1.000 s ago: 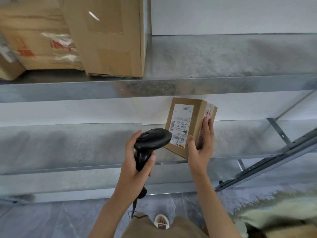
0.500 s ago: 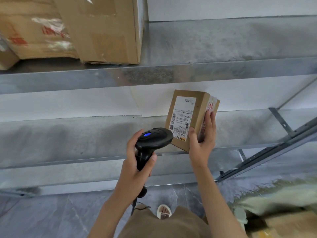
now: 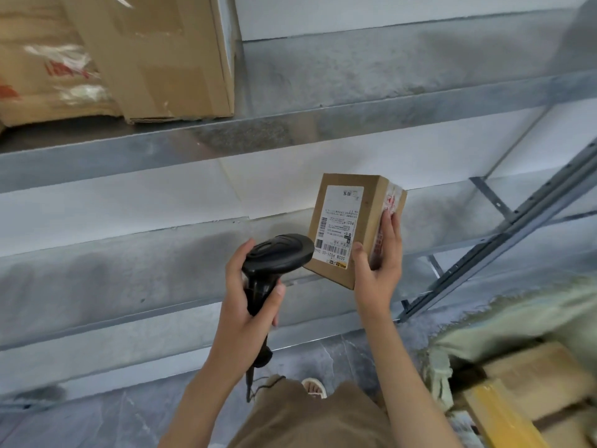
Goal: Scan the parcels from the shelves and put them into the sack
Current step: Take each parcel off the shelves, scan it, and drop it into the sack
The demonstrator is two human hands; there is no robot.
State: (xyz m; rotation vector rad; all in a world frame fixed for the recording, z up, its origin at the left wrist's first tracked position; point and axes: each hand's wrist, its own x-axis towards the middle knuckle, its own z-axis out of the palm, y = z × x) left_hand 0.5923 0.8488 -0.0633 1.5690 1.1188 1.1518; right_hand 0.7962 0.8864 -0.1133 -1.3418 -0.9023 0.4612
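A small brown cardboard parcel (image 3: 355,227) is held upright in the right hand (image 3: 378,273), thumb and fingers clamped on its edges, its white label turned toward the black handheld scanner (image 3: 274,260) gripped in the left hand (image 3: 248,305), apparently for scanning. The pale open sack (image 3: 517,321) waits near right.

A grey metal upper shelf (image 3: 371,121) runs across the top of the view, and two brown cardboard boxes stand on its left part: a tall box (image 3: 161,56) near the front edge and, touching it on the left, a box with red print and torn tape (image 3: 48,76). Below it a second metal shelf (image 3: 129,279) spans the view. On the grey marbled floor (image 3: 106,412) at lower right sits a pale green sack (image 3: 517,321) holding cardboard parcels (image 3: 533,376).
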